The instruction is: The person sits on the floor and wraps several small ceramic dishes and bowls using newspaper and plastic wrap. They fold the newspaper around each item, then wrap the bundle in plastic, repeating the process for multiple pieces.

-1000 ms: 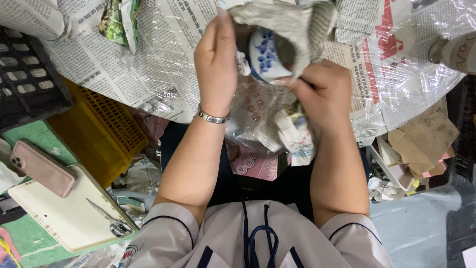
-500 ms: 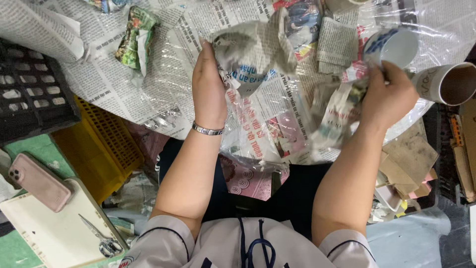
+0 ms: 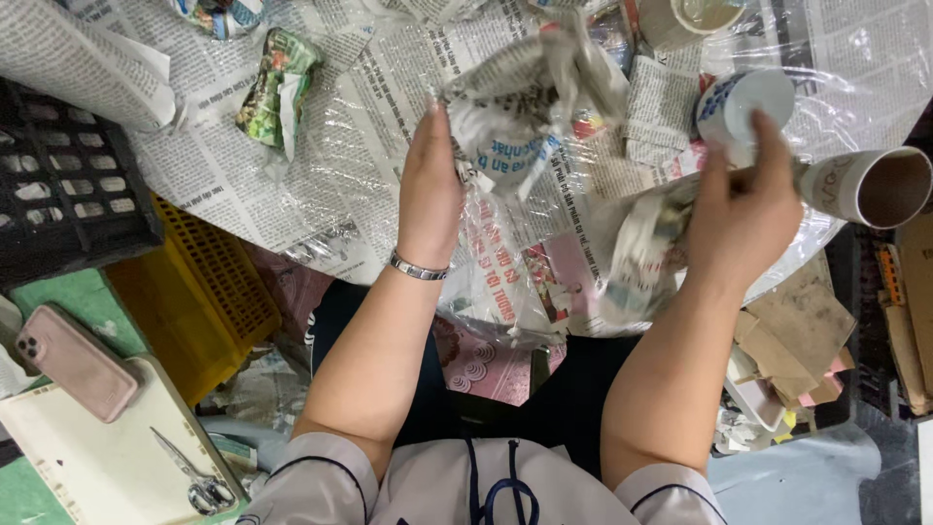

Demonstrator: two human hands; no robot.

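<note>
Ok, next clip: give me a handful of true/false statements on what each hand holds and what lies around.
1. The left hand holds a crumpled newspaper sheet. True.
2. The right hand holds a pair of scissors. False: it holds a white cup with blue pattern and some crumpled paper; the scissors lie on a white board at lower left.
3. The cup is fully wrapped in newspaper. False: its white inside and blue pattern show bare.
4. A pink phone rests on the white board's edge. True.
5. The bracelet is on the right wrist. False: it is on the left wrist.
</note>
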